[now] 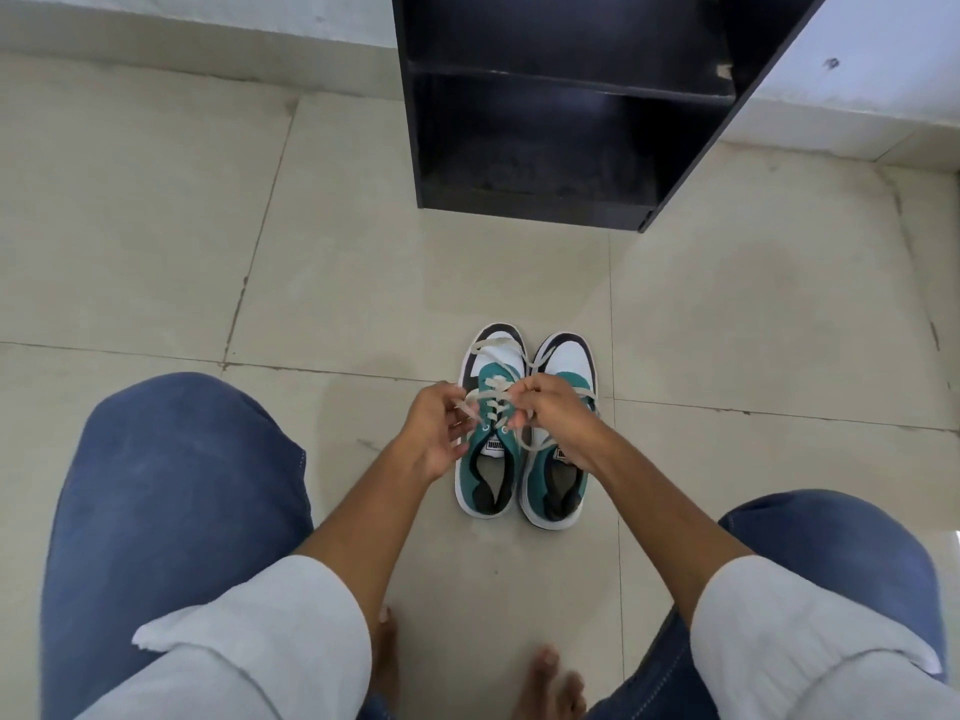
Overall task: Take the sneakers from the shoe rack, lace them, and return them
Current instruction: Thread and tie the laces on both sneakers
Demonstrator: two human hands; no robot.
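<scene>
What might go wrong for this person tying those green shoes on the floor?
The lace is pinched in both the left hand and the right hand over the left sneaker; a slip could undo the crossing. A loop trails across the right sneaker, which sits touching it, so the two may get snagged together. The shoe rack stands apart, ahead; loose ends could trip the carry back.

Soft even daylight, faint shadows, bowed edges, perhaps slight blur
</scene>
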